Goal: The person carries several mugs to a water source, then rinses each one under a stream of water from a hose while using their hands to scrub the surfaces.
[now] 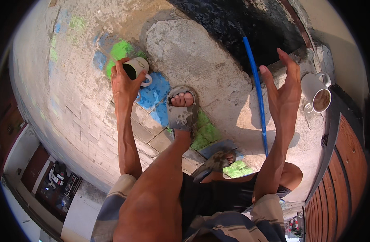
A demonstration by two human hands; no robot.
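A person's left hand [124, 85] is clamped on a white, cylindrical, ceramic-looking mug [141, 64] at eleven o'clock from the picture's centre, seen from my remote post through the head camera. The mug lies tipped on its side, its dark mouth facing eight o'clock and its looped handle pointing toward five. Beyond it a bright green paint patch [121, 49] marks the pale paved ground [92, 97]; whether the mug touches down there, I cannot tell.

At two o'clock the right hand [284, 90] hangs empty, thumb and fingers spread apart, just beside a long, thin, blue tube [255, 80] whose far end reaches over a dark, wet-looking channel [229, 24]. A second white mug [312, 89], brownish inside and also tilted, sits between two and three o'clock. A grey slide sandal [184, 117] is near the centre.

For good handling, I would keep the thumb and fingers on opposite sides of the held mug's body, firm but not squeezing, since glazed walls may slip if wet. I would turn it from the wrist, keep the jutting handle from knocking the paving, and hold the free hand clear of the tube.
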